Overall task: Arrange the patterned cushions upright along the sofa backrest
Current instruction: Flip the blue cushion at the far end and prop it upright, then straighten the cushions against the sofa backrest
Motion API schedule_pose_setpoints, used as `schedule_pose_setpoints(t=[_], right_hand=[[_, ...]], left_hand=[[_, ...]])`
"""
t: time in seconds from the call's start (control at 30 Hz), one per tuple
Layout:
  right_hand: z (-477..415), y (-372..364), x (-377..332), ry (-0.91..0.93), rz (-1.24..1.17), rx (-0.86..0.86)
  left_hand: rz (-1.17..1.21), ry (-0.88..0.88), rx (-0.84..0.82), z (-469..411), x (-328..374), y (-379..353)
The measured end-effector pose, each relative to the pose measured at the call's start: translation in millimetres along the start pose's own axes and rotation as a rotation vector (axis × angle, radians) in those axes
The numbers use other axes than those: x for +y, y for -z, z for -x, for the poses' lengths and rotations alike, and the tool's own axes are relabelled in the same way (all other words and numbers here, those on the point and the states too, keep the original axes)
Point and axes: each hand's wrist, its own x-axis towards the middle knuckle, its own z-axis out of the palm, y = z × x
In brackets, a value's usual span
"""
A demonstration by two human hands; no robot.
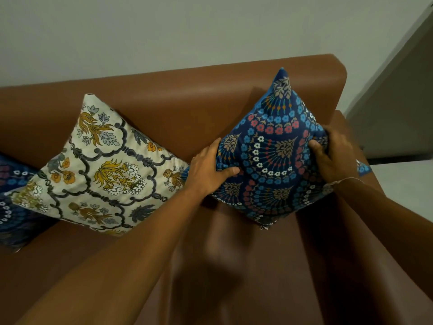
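Note:
A dark blue cushion (273, 156) with red, blue and white flower rings stands on one corner against the brown sofa backrest (178, 95), near the right armrest. My left hand (208, 170) grips its left corner and my right hand (332, 156) grips its right corner. A cream cushion (100, 167) with yellow flowers and grey scrollwork leans on one corner against the backrest to the left. A second dark blue cushion (11, 198) shows partly at the left edge, half hidden behind the cream one.
The brown sofa seat (234, 266) stretches below the cushions. The right armrest (365, 184) sits beside my right hand. A pale wall (187, 31) rises behind the sofa, and light floor shows at the far right.

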Motion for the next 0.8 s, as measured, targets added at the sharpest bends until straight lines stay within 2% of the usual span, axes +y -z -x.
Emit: schedule_pose_setpoints(t=[0.13,0.23,0.43,0.53,0.6,0.67,0.8], right_hand=[[21.5,-1.1,-22.0,0.023,-0.029,0.229],[48.1,-16.6,-71.5,0.214,-0.122,0.329],[91.4,-85.4,-188.7,0.390,-0.122,0.027],[85.0,-118.6,-237.2,0.407,-0.127,-0.324],[67.7,-136.5,-262.2,0.277,-0.147,-0.559],[53.0,-154.1,-286.8,0.166,-0.114,-0.693],[47.9,-197.7,-305.6,0.005,-0.129,-0.634]], left_hand=[[-0.061,-0.034,0.009,10.4,-7.1,19.0],[-0.129,-0.095,0.115,28.7,-20.2,45.9],[-0.252,-0.218,0.430,83.2,-84.3,148.3],[-0.311,-0.151,0.480,107.3,-136.4,213.3],[-0.274,-0.014,0.428,115.1,-166.1,245.5],[-0.221,0.088,0.317,114.2,-193.7,265.9],[0.021,0.240,0.090,98.6,-226.6,259.7]])
